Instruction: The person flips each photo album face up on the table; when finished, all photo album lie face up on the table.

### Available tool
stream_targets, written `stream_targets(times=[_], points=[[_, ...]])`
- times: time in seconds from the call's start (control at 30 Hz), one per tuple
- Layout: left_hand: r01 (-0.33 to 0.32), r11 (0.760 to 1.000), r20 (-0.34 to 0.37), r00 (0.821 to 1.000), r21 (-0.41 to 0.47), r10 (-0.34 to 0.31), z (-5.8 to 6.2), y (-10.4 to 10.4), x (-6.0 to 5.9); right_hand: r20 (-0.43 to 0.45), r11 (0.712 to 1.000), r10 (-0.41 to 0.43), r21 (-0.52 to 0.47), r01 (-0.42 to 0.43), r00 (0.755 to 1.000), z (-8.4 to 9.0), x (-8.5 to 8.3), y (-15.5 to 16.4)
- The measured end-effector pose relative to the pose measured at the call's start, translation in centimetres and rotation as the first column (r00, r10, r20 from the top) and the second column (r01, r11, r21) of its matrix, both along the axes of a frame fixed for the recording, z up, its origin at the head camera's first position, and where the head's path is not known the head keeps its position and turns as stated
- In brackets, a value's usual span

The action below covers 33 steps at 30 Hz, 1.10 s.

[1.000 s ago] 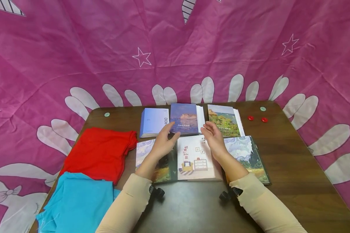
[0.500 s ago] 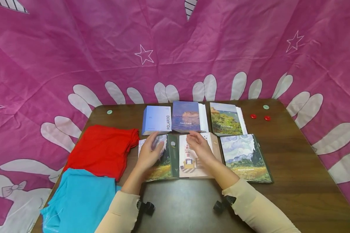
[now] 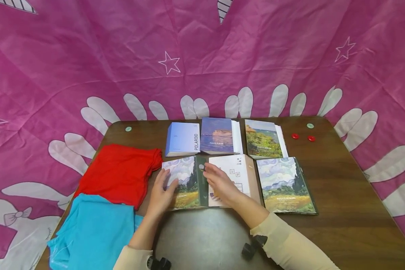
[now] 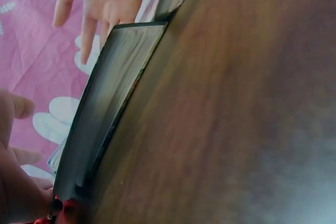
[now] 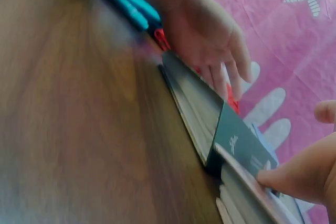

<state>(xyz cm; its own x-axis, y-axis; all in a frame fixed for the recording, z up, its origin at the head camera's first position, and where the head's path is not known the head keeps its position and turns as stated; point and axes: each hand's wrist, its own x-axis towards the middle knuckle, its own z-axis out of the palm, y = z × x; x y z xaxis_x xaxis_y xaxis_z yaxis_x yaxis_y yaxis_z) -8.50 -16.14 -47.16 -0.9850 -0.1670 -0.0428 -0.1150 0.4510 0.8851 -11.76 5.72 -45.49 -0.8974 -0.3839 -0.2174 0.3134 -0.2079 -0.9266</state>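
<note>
Over the left end of the front row, my left hand (image 3: 160, 195) lies with relaxed fingers at the outer edge of a green-spined photo album (image 3: 185, 176) with a landscape painting on its cover. My right hand (image 3: 222, 183) reaches across the white album (image 3: 234, 168) with a room drawing, its fingertips close by the green spine (image 5: 244, 140). In the right wrist view the right thumb (image 5: 294, 179) is right at that spine. The painted album lies flat between both hands. A second landscape album (image 3: 285, 183) lies to the right, away from the hands.
Behind stand a blue Polaroid album (image 3: 183, 138), a seascape album (image 3: 217, 135) and a garden album (image 3: 264, 138). Folded red cloth (image 3: 118, 172) and blue cloth (image 3: 94, 232) lie at the left. Red buttons (image 3: 311, 138) and a green button (image 3: 310, 125) sit at the back right.
Both hands have moved left and lower, from above the white album and back row to either side of the left landscape album. The albums keep their places.
</note>
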Motion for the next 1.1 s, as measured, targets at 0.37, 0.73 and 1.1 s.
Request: stream_targets(times=[0.37,0.73,1.1], points=[[0.004,0.997,0.02,1.0,-0.081,-0.002,-0.1,-0.5,-0.7,0.041,0.976,0.123,0.179,-0.128,0.992,0.6,0.7,-0.9],[-0.017,0.993,0.059,0.998,-0.121,0.024,0.7,-0.4,-0.5,0.107,0.987,0.116,0.101,-0.127,0.987,0.9,0.8,-1.4],[-0.002,0.999,-0.032,0.999,0.042,0.004,0.9,1.9,-0.7,0.081,0.995,-0.099,0.025,0.097,0.992,1.5,0.4,-0.7]])
